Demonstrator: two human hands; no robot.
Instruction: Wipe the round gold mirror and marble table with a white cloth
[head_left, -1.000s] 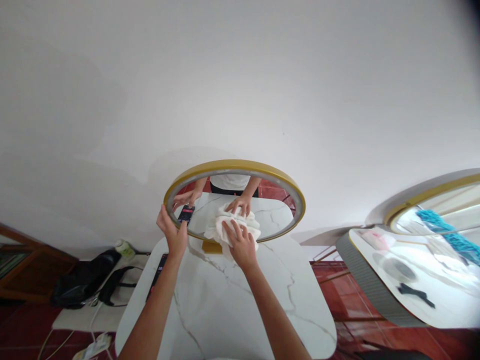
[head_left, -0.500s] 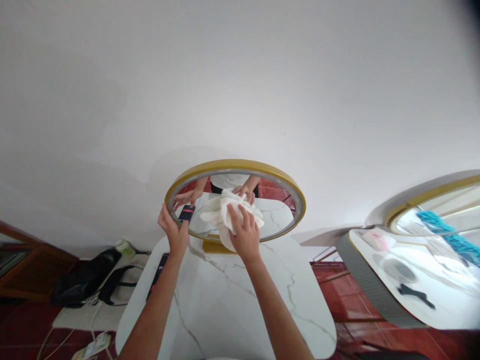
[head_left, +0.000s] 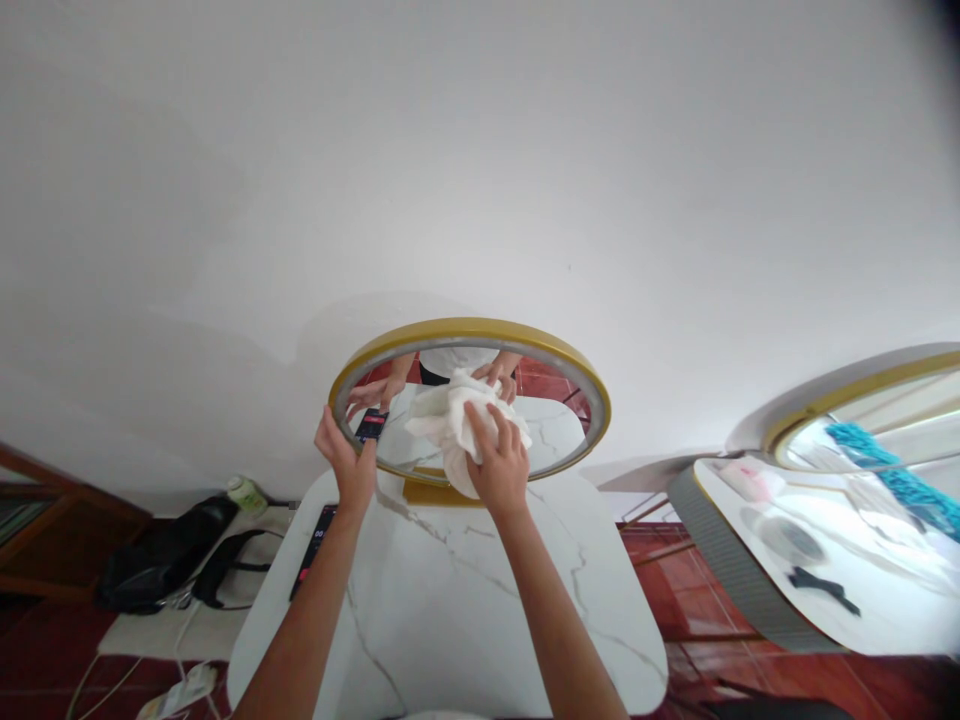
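A round mirror with a gold frame stands on a white marbled table, close to the wall. My left hand grips the left edge of its frame, thumb in front of the glass. Bunched under the fingers of my right hand is a white cloth, pressed against the middle of the mirror. Both hands and the cloth are reflected in the glass. On the table, a phone lies beside my left forearm, partly covered by it.
To the right stands a second table with another gold-framed mirror, a black bow-like item and a pink-and-white packet. On the floor at left are a black bag, a green-labelled bottle and a power strip.
My right hand has moved slightly right and up across the glass with the cloth. My left hand keeps its hold on the frame.
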